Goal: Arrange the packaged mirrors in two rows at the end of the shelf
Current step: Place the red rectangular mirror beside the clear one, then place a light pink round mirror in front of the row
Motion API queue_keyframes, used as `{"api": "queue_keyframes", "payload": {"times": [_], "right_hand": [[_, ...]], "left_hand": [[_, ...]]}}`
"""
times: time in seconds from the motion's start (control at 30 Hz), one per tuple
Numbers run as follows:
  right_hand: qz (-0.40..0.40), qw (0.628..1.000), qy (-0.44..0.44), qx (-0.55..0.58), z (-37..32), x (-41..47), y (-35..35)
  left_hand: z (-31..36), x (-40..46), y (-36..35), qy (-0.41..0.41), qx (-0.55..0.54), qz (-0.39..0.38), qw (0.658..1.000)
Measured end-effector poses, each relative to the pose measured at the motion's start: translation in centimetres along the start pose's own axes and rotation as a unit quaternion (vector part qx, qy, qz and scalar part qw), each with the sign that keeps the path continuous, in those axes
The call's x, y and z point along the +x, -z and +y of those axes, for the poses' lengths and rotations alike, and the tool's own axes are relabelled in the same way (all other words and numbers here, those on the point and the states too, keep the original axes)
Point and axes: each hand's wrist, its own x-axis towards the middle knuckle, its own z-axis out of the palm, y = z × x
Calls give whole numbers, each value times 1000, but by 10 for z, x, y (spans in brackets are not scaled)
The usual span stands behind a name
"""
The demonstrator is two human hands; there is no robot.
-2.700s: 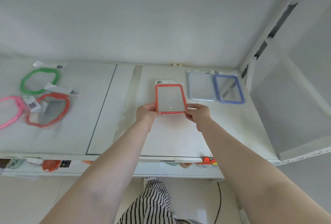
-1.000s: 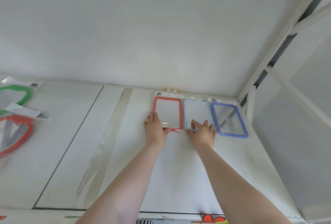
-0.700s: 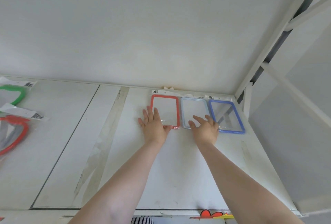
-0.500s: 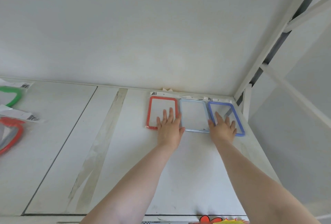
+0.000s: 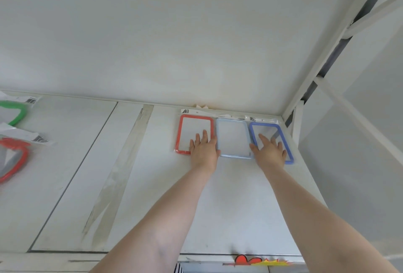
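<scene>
At shelf (image 5: 229, 207) end: L hand (image 5: 204, 151) on red mirror (image 5: 185, 134), R hand (image 5: 270, 154) on blue mirror (image 5: 281, 139), fingers spread flat.

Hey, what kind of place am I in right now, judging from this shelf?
Probably a shop, at a display shelf. The red-framed mirror, pale blue mirror and blue mirror lie in clear packaging with barcode labels, and a bright promo-style sticker sits on the white shelf edge.

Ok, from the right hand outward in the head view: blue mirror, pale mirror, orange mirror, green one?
1. Blue mirror, under the right hand.
2. Pale mirror, just left.
3. Orange mirror, further left.
4. Green mirror, far left edge.
</scene>
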Motion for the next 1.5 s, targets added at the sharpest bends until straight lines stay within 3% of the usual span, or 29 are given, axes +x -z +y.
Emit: {"api": "queue_keyframes", "payload": {"times": [0.17,0.3,0.5,0.77,1.5], "right_hand": [[-26,999,35,32,-24,-24,21],[-67,989,132,25,-57,-74,31],[-162,947,274,41,-122,-152,24],[-189,907,374,-45,-189,-225,18],[-225,888,398,-38,-414,-482,-100]], "left_hand": [[3,-20,37,-13,-16,-3,1000],[-18,-63,79,-17,-17,6,1000],[-83,-136,127,84,7,-5,996],[-160,-216,174,147,24,2,989],[-472,-402,294,228,14,54,972]]}}
